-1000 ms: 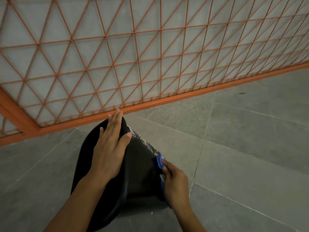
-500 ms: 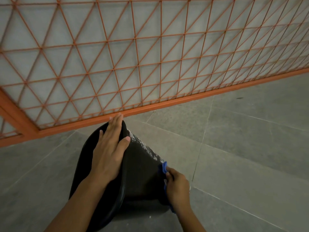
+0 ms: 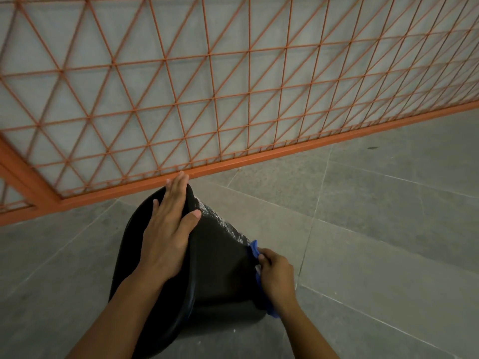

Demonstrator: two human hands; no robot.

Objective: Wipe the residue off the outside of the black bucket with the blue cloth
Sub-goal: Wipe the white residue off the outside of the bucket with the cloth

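Observation:
The black bucket (image 3: pixel 220 265) lies on its side on the grey floor, its mouth to the left. My left hand (image 3: pixel 168 229) lies flat over the rim with straight fingers and the thumb on the outer wall. A whitish streak of residue (image 3: pixel 223 224) runs along the bucket's upper right edge. My right hand (image 3: pixel 277 278) grips the blue cloth (image 3: pixel 255 252) and presses it against the bucket's right side near the base. Most of the cloth is hidden under that hand; a blue corner sticks out below the wrist.
An orange metal lattice fence (image 3: pixel 233 99) with a solid bottom rail (image 3: pixel 259 156) stands just behind the bucket, in front of a pale wall. Grey floor tiles (image 3: pixel 375 216) stretch to the right and front.
My right hand with the cloth has slid a little along the bucket's right side, toward the base. The left hand has stayed on the rim and the view has shifted slightly.

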